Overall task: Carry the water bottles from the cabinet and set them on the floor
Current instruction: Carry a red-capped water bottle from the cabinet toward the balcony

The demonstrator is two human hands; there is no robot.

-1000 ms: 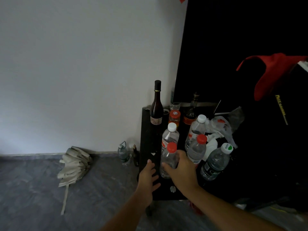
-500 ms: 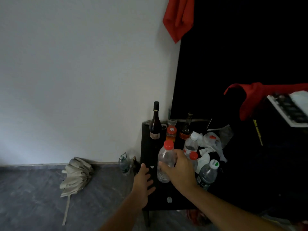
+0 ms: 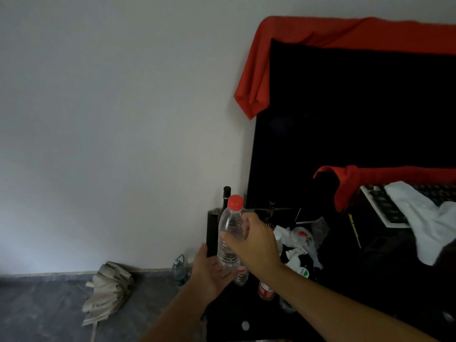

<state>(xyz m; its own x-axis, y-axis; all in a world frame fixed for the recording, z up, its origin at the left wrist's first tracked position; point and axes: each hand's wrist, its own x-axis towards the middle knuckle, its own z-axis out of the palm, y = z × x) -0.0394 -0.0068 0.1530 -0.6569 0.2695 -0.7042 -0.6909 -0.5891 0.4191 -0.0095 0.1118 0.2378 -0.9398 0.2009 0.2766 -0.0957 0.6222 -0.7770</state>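
My right hand grips a clear water bottle with a red cap around its middle and holds it upright in the air above the front left corner of the black cabinet. Under the bottle's base lies my left hand, palm up with the fingers relaxed. Other water bottles stand on the cabinet top, mostly hidden behind my right arm. One shows a green-marked cap. The grey floor stretches away to the left.
A dark wine bottle stands at the cabinet's back left. Crumpled white bags lie on top. A folded beige umbrella and a small bottle are on the floor by the wall. A keyboard and red cloth are at the right.
My right hand has lifted the red-capped bottle up off the cabinet. My left hand has turned palm up beneath it. The camera has tilted upward.
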